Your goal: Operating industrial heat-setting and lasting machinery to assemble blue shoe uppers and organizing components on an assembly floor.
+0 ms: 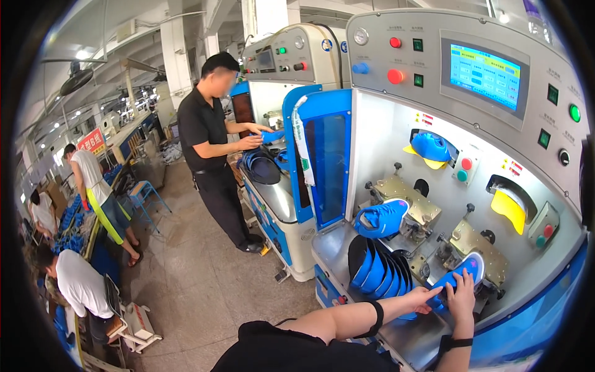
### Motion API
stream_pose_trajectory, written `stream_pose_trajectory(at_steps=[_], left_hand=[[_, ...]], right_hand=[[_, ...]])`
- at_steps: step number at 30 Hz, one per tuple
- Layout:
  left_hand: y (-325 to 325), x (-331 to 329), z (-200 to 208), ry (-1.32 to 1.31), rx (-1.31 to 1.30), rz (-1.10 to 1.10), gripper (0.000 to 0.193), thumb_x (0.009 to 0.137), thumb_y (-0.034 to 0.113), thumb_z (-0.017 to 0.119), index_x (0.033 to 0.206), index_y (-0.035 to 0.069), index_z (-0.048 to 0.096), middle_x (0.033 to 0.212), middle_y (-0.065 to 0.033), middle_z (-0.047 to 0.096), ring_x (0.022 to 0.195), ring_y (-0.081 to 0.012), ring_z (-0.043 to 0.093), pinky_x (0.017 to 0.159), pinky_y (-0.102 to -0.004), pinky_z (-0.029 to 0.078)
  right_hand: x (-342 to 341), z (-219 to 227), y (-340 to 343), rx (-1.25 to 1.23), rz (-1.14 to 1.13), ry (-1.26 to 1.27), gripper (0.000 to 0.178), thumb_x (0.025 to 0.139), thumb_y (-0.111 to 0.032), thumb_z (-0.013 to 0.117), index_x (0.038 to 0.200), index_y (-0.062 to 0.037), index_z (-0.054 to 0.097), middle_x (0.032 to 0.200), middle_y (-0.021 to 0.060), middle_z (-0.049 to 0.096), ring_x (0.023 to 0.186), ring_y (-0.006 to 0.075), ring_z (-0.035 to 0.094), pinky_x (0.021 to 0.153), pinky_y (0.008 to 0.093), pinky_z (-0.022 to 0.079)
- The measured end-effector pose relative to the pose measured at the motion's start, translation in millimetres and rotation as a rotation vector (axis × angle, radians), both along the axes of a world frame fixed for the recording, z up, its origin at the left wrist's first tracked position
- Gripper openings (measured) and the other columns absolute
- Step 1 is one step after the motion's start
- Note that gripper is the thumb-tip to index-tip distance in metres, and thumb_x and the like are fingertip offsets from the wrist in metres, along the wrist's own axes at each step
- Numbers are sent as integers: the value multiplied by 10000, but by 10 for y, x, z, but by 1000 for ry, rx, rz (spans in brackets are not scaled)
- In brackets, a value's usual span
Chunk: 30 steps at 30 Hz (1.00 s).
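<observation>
My left hand (pixel 424 299) and my right hand (pixel 461 296) hold a blue shoe upper (pixel 457 278) between them, at the right station of a grey machine. Its pale, rounded end lies against the metal clamp there; the left hand's fingers are partly hidden. Another blue shoe upper (pixel 380 218) rests at the left station. A row of nested blue shoe uppers (pixel 376 270) with dark insides stands on the metal ledge, left of my hands. Higher up, one blue upper (pixel 430 147) covers a yellow form, while the yellow form (pixel 508 211) on the right is bare.
Metal clamp blocks (pixel 409 197) with knobs jut out around the work area. Above is a control panel with a lit screen (pixel 484 73). A blue-framed door (pixel 328 158) stands left. A person in black (pixel 209 127) handles a blue piece at the neighbouring machine; others work farther left.
</observation>
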State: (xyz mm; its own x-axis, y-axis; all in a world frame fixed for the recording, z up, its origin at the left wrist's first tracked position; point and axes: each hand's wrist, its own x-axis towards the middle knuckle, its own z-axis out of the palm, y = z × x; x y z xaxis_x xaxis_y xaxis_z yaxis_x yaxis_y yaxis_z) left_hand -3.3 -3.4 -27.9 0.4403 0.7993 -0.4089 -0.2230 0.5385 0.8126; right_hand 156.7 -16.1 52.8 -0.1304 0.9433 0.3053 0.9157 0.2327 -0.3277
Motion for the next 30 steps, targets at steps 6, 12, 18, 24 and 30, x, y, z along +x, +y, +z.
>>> stream_pose_trajectory(at_steps=[6,12,18,24,30], left_hand=[[-5,0,73,7,-10,38,733,824,662,649,1164,22,536,860,-55,602,650,-155,597,591,-292,539],[-470,-131,-14,167,-36,13,932,823,755,540,1438,75,373,1425,-213,463,1051,-308,651,764,-346,549],[-1303,-829,-314,279,-17,154,601,895,591,589,1204,76,601,1086,-100,653,863,-193,674,675,-293,545],[-1463,-1629,-546,482,266,799,202,900,236,681,903,50,601,729,-39,627,648,-143,605,606,-292,495],[-1048,-2128,-550,1038,510,850,778,749,370,830,1316,-2,450,1238,-208,543,1142,-287,542,976,-390,439]], right_hand=[[-17,25,14,30,-14,-28,410,895,-309,636,1245,-102,591,1480,158,415,1384,391,351,1071,460,397],[-33,-14,-43,-33,-47,-143,475,878,-338,652,1296,-128,568,1525,121,367,1425,350,295,1041,578,381],[-225,-447,-531,442,-5,-170,460,855,-180,623,1304,-108,550,1493,161,393,1365,364,388,1091,591,291],[-607,-1340,-1237,-17,192,376,605,858,-277,662,1366,-31,445,1330,213,496,1110,421,563,981,467,441],[-772,-1613,-517,-436,-240,896,844,773,-503,758,1384,-27,423,1295,233,503,1149,354,558,923,437,487]])
